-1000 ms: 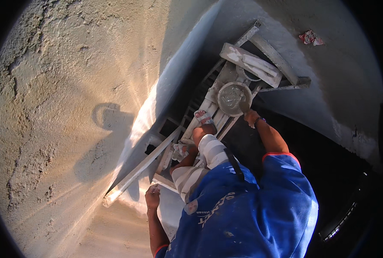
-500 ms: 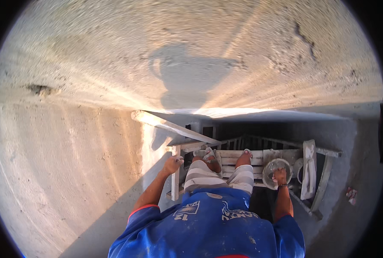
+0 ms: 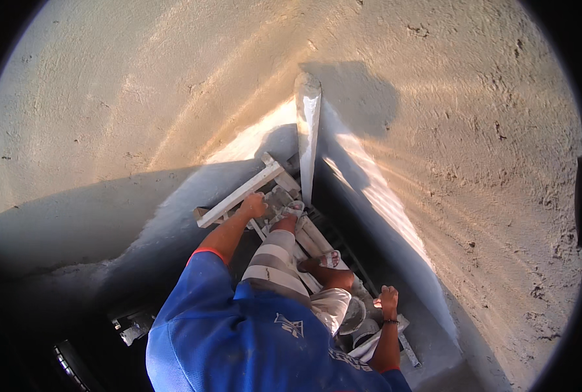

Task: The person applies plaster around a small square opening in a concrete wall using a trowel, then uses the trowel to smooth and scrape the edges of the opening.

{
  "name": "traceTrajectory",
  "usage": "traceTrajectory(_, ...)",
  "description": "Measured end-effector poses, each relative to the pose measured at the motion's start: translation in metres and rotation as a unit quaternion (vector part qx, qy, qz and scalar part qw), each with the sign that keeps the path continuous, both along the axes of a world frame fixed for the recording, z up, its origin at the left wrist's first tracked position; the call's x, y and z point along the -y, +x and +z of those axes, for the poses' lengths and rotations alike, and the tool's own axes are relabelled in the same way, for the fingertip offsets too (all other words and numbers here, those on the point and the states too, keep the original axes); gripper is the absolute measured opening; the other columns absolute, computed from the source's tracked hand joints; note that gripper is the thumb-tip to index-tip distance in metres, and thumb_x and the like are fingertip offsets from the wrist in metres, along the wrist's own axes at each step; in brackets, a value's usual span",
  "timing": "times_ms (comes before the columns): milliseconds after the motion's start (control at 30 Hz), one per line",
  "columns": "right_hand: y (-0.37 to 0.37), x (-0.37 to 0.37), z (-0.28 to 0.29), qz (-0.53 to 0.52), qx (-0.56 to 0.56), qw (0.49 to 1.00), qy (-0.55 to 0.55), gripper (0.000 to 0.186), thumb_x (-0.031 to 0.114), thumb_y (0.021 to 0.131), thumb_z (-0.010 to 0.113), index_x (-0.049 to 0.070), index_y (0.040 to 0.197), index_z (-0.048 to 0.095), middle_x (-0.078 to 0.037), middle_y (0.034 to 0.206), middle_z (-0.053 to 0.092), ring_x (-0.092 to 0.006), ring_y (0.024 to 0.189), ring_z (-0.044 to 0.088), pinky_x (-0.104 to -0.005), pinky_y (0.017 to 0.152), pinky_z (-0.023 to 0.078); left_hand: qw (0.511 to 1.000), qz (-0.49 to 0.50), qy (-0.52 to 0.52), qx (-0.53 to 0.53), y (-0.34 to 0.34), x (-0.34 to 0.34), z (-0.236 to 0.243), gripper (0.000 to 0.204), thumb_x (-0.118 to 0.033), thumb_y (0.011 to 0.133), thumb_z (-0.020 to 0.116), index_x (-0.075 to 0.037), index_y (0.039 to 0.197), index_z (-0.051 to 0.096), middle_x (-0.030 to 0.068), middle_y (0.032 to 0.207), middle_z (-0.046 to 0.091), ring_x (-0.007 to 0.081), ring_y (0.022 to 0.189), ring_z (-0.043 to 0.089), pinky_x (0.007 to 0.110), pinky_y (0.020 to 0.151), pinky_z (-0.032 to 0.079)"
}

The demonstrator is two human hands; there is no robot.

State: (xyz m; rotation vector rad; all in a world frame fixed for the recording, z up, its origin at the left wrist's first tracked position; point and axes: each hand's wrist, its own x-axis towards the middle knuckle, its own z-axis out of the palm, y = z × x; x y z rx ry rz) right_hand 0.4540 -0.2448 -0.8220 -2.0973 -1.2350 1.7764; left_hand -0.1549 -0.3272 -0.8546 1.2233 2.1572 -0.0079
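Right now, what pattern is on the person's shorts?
The shorts have grey and white stripes, shown best in the head view.

- Long straightedge board point(image 3: 307, 137): pale, plaster-smeared, narrow; stands nearly upright against the rough plastered wall, top end rounded with caked plaster, lower end hidden behind the ladder top.
- Wooden ladder point(image 3: 238, 196): white-spattered, top crossbar tilted, running lower left to upper right; rails run down toward lower right under the person's feet.
- Round pan point(image 3: 353, 315): grey, plaster-coated, sits low on the ladder just beside the knee, partly hidden.
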Motion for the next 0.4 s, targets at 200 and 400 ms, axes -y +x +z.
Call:
traceTrajectory(200, -0.03, -0.042, -0.013, 0.138, 0.031, 0.99, 0.006, 0.027, 0.02, 0.096, 0.049, -0.002, 0.081, 0.051, -0.009, 0.06, 0.054, -0.0222, 0.047, 0.064, -0.0326, 0.038, 0.05, 0.978, 0.142, -0.117, -0.101, -0.043, 0.001, -0.076, 0.09, -0.037, 0.084, 0.072, -0.009, 0.154, 0.023, 0.0278, 0.152, 0.03, 0.0515, 0.136, 0.036, 0.056, 0.11, 0.036)
traceTrajectory(400, -0.075, -0.067, -0.071, 0.175, 0.047, 0.981, -0.067, 0.012, 0.014, 0.096, 0.054, 0.002, 0.1, 0.057, -0.009, 0.068, 0.056, -0.0181, 0.047, 0.06, -0.0306, 0.039, 0.049, 0.977, 0.125, -0.128, -0.118, -0.059, -0.008, -0.14, 0.102, -0.042, 0.083, 0.074, -0.012, 0.158, 0.011, 0.0261, 0.154, 0.028, 0.0509, 0.139, 0.032, 0.062, 0.112, 0.028)
